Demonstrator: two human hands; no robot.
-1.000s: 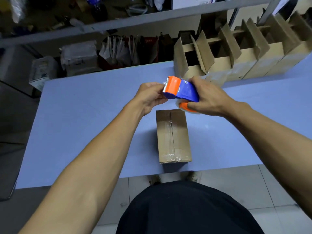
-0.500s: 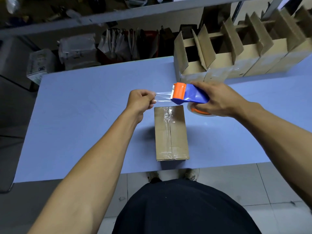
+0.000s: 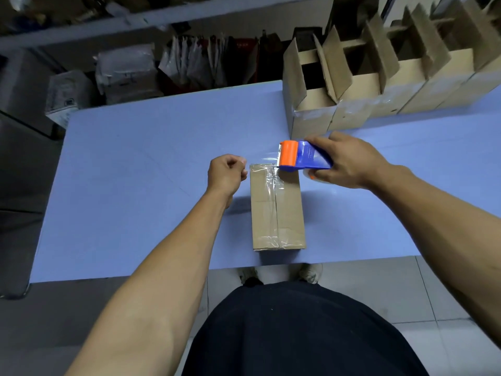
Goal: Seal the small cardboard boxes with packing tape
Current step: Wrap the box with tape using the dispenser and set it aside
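A small closed cardboard box (image 3: 276, 210) lies lengthwise on the blue table (image 3: 141, 169), clear tape running along its top seam. My right hand (image 3: 344, 161) grips a blue and orange tape dispenser (image 3: 301, 158) just above the box's far right corner. A strip of clear tape (image 3: 263, 161) stretches left from the dispenser across the box's far end. My left hand (image 3: 226, 172) pinches the strip's free end beside the far left corner of the box.
A row of open cardboard boxes (image 3: 379, 77) with raised flaps stands at the table's back right. Beyond the far edge are shelves with bags and parcels (image 3: 124, 71). The table's near edge is close to the box's front end.
Both hands have come down from above the box. The tape strip has been pulled out longer and now lies across the box's far end.
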